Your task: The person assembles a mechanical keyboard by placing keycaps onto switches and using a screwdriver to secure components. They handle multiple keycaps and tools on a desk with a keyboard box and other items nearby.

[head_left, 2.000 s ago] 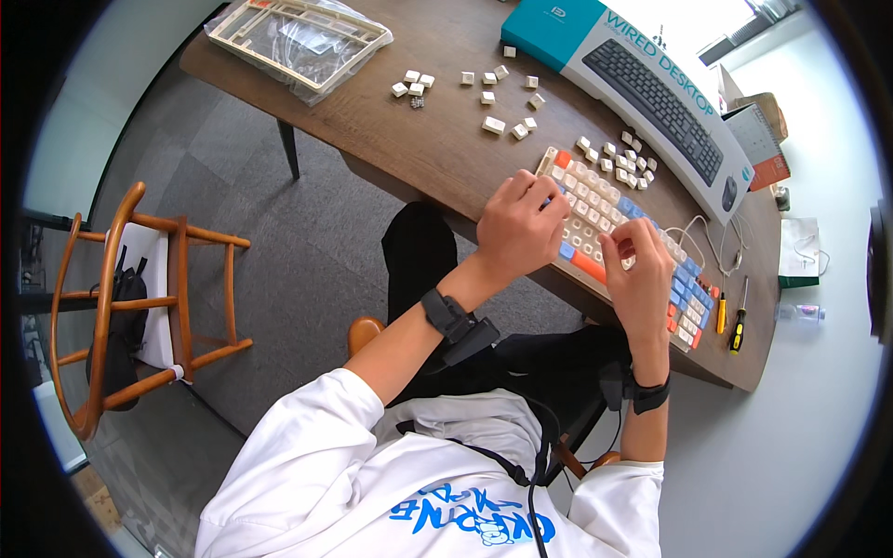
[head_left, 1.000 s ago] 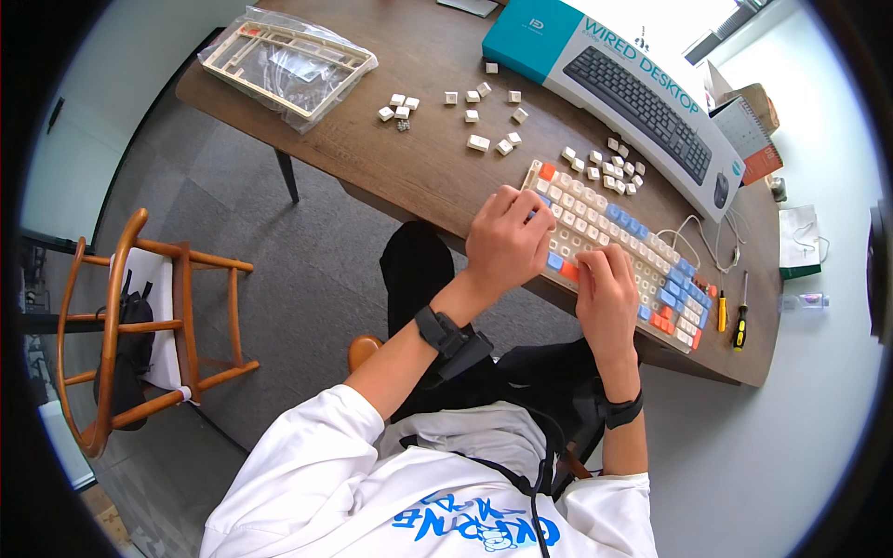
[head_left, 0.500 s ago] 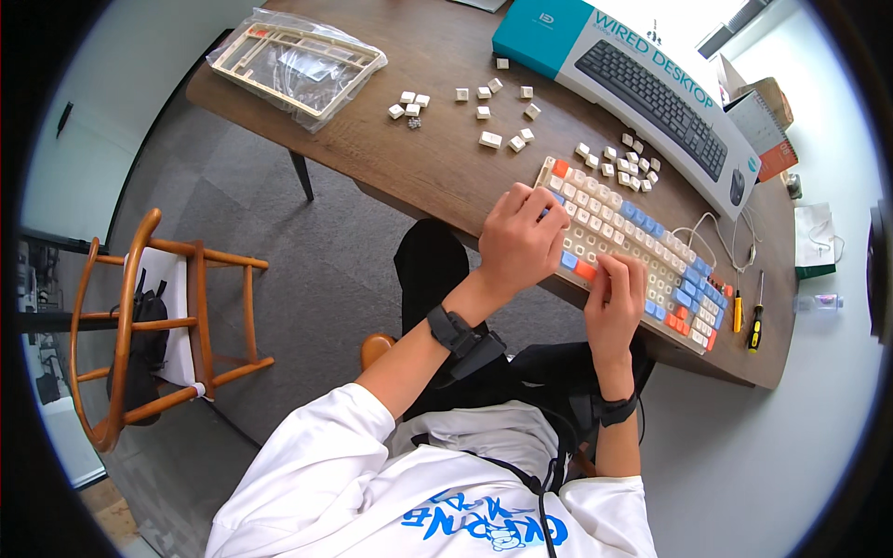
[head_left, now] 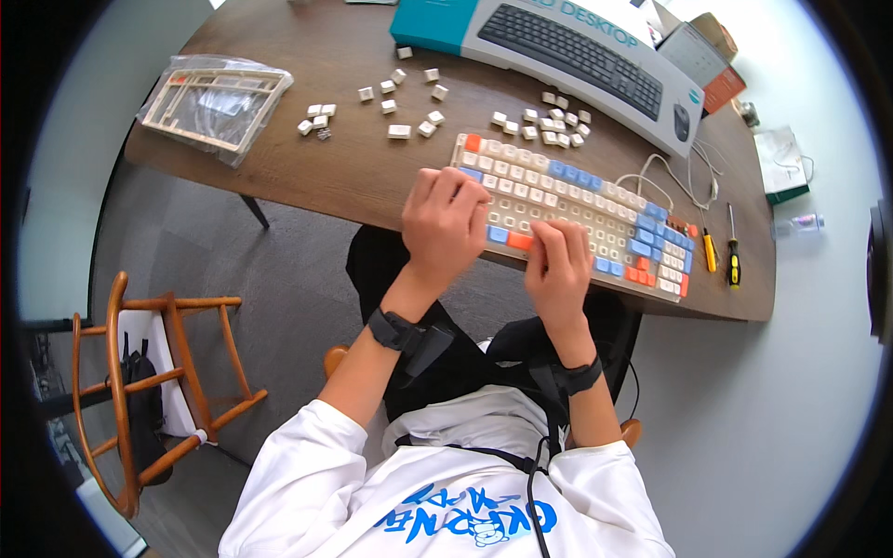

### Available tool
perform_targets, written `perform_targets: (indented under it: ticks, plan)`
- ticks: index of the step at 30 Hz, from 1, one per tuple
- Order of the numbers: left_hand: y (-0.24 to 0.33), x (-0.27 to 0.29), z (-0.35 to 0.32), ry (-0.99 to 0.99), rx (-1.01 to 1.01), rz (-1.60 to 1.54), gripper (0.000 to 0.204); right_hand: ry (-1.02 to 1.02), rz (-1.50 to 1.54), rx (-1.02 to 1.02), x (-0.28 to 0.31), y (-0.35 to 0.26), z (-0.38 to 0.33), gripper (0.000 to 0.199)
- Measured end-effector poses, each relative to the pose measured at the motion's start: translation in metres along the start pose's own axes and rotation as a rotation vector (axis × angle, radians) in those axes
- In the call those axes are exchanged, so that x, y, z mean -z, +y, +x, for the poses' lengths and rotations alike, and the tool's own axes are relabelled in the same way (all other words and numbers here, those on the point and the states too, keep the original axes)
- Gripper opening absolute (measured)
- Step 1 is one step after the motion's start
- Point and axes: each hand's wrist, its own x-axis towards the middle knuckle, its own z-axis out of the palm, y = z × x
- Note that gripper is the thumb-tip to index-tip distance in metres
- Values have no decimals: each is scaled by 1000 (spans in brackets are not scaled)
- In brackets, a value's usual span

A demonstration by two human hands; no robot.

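A mechanical keyboard (head_left: 595,223) lies slanted along the desk's near edge, with cream, blue and orange keycaps. Part of its lower middle has bare key sockets without caps. My left hand (head_left: 445,223) is closed over the keyboard's left end, fingers curled at its edge. Over the front rows my right hand (head_left: 560,265) has its thumb and fingers pinched together, pointing down at the keys; anything between the fingertips is hidden. Beyond the keyboard, loose cream keycaps (head_left: 399,132) are scattered on the wooden desk (head_left: 344,177), with another cluster of keycaps (head_left: 558,126) behind it.
A keyboard box (head_left: 567,70) lies at the back. On the left is a cream frame in a clear bag (head_left: 219,107). Two screwdrivers (head_left: 734,265) and a looped cable (head_left: 642,177) are at the right. A wooden chair (head_left: 167,372) stands on the floor to the left.
The view has shifted, so the desk and everything on it appear farther left. Both hands stay at the keyboard in nearly the same poses, the right still pinched over the front rows.
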Motion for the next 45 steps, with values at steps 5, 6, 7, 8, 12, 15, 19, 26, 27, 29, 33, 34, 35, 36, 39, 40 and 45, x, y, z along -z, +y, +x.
perform_targets:
  ticks: [5,6,7,8,12,15,19,26,27,29,33,34,35,36,39,40,45]
  plan:
    - [2,0,3,12,-17,-10,9,4,16,2,0,0,1,27]
    - [2,0,3,19,-19,-18,10,6,15,2,1,0,1,27]
    - [2,0,4,26,-20,-25,12,5,15,0,1,0,1,26]
    - [3,0,3,24,-20,-24,12,2,16,-1,1,0,1,26]
    - [3,0,3,22,-15,-24,13,0,19,-9,1,-1,1,25]
    - [2,0,3,11,-14,-6,10,-5,19,-9,2,-1,2,25]
    - [1,0,3,17,-26,4,9,-15,28,-34,2,-3,2,24]
    - [2,0,3,25,-21,-9,12,-31,42,-63,3,-4,3,22]
    - [1,0,3,23,-25,-1,11,-35,40,-67,3,-4,3,22]
    - [0,-1,2,19,-25,8,10,-36,42,-67,3,-3,3,21]
    - [0,-1,1,15,-17,6,10,-35,34,-69,2,-3,2,21]
    - [0,-1,1,13,-12,3,10,-33,35,-68,2,-3,2,21]
    - [0,-1,1,13,-16,7,10,-34,35,-68,2,-3,2,21]
    - [0,-1,1,11,-16,9,10,-34,35,-69,2,-2,2,21]
    - [0,-1,1,13,-19,10,10,-35,30,-68,1,-2,2,21]
    - [0,-1,1,15,-21,9,10,-34,30,-68,1,-2,2,21]
    - [0,-1,2,15,-22,10,10,-33,35,-75,1,-2,2,21]
